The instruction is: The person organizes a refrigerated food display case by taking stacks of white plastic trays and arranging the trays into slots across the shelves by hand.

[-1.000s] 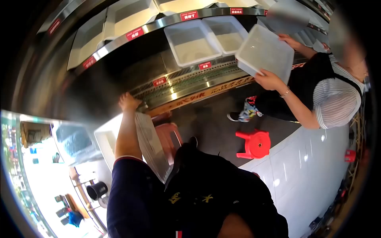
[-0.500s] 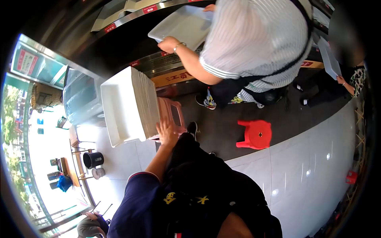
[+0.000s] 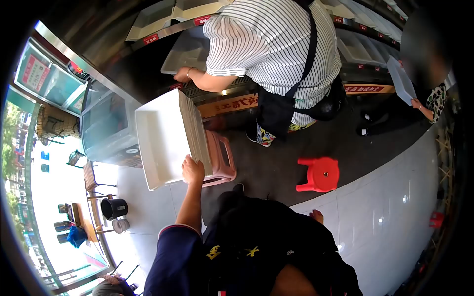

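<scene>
A tall stack of white plastic trays (image 3: 195,130) stands on a pink plastic stool (image 3: 226,157) in front of me. The top tray (image 3: 160,140) faces up and has nothing in it. My left hand (image 3: 193,169) is at the near edge of the top tray, its fingers closed over the rim. Only a small part of my right hand (image 3: 317,215) shows past my dark clothing, low at my right side; whether its fingers are closed is not clear.
A co-worker in a striped shirt (image 3: 276,44) holds a translucent tray (image 3: 185,52) at the shelves. Another person at right holds a tray (image 3: 401,81). A red stool (image 3: 323,174) stands on the floor. A glass-sided case (image 3: 108,126) and black bucket (image 3: 114,208) are at left.
My left hand has gone from lying spread against the stack's side to gripping the top tray's rim. My right hand has come into view. The striped-shirt co-worker's tray is now lower and further left.
</scene>
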A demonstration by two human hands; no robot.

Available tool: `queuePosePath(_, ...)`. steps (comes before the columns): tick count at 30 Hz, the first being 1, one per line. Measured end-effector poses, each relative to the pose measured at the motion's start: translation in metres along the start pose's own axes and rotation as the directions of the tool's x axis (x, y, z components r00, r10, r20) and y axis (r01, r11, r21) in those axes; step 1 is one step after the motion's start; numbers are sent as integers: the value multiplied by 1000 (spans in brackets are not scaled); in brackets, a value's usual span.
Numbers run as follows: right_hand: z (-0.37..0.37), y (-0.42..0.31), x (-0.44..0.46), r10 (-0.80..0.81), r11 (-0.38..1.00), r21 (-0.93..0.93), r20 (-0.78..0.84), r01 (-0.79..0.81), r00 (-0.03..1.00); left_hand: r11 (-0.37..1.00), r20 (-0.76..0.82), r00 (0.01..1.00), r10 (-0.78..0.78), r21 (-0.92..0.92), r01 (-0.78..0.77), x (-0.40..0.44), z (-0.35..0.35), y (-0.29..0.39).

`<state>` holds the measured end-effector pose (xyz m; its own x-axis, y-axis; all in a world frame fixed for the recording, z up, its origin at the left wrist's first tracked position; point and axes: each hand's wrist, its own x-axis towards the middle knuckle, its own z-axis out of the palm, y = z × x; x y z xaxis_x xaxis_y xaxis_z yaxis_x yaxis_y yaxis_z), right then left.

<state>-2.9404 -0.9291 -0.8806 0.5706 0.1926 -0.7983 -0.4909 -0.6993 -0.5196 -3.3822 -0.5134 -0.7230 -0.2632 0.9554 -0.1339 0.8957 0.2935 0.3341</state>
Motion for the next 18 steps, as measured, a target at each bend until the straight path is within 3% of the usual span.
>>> queuePosePath(5,81,-51,-32,-220,897,-310,309,316,925,995,-75,995,64,-65,-69,-4,1,-5)
queuePosePath(8,96,-72,-41,-301,832,-353,361,428,882,994,-77,994,81,-73,-87,-7,0,-4)
queuePosePath(14,71,-64,-5,-246,798,-471,312,375,917,986,-116,989,97,-121,-111,-13,6,-9)
queuePosePath(18,58,-46,-7,-324,762,-541,159,357,933,980,-114,984,137,-130,-151,-11,9,-6)
